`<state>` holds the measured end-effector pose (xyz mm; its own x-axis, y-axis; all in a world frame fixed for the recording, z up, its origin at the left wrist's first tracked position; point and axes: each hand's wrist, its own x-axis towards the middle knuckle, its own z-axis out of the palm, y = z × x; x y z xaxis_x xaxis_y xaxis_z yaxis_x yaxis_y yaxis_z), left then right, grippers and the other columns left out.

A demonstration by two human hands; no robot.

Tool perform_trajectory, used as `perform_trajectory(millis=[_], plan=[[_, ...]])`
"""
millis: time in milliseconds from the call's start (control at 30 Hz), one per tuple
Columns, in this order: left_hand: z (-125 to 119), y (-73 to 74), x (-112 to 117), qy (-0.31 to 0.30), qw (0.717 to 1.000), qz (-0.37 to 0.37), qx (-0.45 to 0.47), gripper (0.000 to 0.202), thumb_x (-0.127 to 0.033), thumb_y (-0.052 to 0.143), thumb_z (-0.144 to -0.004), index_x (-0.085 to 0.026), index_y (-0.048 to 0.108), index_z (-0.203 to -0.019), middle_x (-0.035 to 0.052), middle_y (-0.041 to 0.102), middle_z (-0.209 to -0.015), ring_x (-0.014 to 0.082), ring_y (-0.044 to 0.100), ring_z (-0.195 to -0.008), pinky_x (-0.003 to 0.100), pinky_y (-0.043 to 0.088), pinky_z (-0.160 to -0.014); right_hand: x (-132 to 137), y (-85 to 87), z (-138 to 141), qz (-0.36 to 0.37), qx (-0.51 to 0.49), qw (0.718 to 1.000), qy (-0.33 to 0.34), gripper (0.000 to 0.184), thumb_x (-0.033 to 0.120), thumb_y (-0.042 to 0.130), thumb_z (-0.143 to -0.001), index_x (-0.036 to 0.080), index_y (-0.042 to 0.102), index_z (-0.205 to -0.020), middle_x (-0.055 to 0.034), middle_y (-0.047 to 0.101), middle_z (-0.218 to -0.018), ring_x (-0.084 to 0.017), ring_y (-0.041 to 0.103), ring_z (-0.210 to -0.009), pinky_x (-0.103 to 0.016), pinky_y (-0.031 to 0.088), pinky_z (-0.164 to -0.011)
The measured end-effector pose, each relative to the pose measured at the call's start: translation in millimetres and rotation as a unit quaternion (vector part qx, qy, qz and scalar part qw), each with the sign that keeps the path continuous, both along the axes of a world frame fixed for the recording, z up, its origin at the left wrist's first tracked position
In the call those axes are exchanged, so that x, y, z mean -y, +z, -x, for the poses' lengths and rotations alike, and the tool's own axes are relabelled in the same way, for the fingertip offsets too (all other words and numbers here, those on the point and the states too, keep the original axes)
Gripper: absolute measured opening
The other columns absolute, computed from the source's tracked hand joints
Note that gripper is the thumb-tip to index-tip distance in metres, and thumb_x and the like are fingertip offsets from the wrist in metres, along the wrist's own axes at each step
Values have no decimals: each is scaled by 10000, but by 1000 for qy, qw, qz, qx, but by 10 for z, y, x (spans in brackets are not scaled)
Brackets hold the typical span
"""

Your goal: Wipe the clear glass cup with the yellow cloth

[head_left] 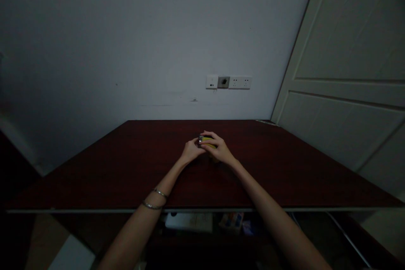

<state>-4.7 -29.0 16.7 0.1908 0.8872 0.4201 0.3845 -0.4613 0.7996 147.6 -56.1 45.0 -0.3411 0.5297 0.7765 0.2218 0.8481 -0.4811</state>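
Note:
Both my hands meet near the middle of a dark red-brown table [126, 164]. My right hand [218, 148] is closed around a small yellow object [208, 140] with a grey metal end. My left hand [190, 150] is curled, its fingertips pinching that metal end. What the object is stays unclear in the dim light. Two thin bangles [155, 198] sit on my left forearm.
A pale wall stands behind the table with a row of sockets [228, 82]. A panelled door [348, 71] is at the right. Under the table's near edge lie a white box [189, 222] and small colourful packages [233, 220].

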Motion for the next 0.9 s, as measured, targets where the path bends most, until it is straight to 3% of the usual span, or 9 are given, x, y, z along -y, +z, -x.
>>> perform_trajectory(millis=[167, 300, 500, 633, 800, 900], plan=[[-46, -10, 6, 8, 1000, 6, 22, 440, -348, 681, -585, -121, 626, -958, 36, 653, -793, 143, 581, -694, 223, 447, -620, -41, -26, 16, 21, -50, 997, -53, 200, 279, 543, -789, 253, 664, -946, -59, 566, -1103, -180, 530, -1029, -349, 415, -903], [-71, 21, 41, -21, 997, 21, 65, 528, -365, 721, -552, -113, 606, -1001, 68, 658, -853, 156, 591, -730, 236, 457, -645, -82, -68, 26, 34, -122, 987, -95, 227, 297, 503, -811, 227, 658, -962, -75, 588, -1064, -177, 543, -1004, -344, 420, -895], [-69, 24, 44, -24, 996, 44, 72, 525, -380, 717, -557, -97, 611, -987, 66, 660, -825, 146, 591, -685, 228, 452, -605, 12, -31, -64, 40, -72, 995, -48, 209, 299, 543, -785, 242, 665, -944, -59, 582, -1091, -179, 539, -1018, -347, 408, -910], [-60, 66, 82, -27, 997, 49, 58, 530, -372, 725, -547, -98, 612, -987, 64, 662, -826, 145, 594, -690, 230, 453, -617, -16, -43, -76, 47, -80, 994, -56, 214, 312, 546, -780, 233, 667, -937, -63, 591, -1079, -178, 544, -1013, -343, 411, -907], [-93, 102, 127, -81, 992, 56, 80, 550, -343, 747, -529, -107, 600, -1003, 79, 662, -894, 153, 606, -745, 241, 470, -667, -215, -119, -142, 110, -170, 972, -119, 280, 390, 554, -749, 186, 674, -899, -79, 653, -972, -199, 587, -930, -357, 440, -864], [-109, 90, 132, -87, 990, 74, 79, 529, -368, 736, -547, -110, 599, -988, 68, 665, -846, 136, 599, -670, 224, 468, -589, -281, -155, -187, 159, -197, 958, -134, 340, 424, 555, -734, 164, 662, -925, -91, 659, -973, -210, 600, -890, -360, 464, -815]])
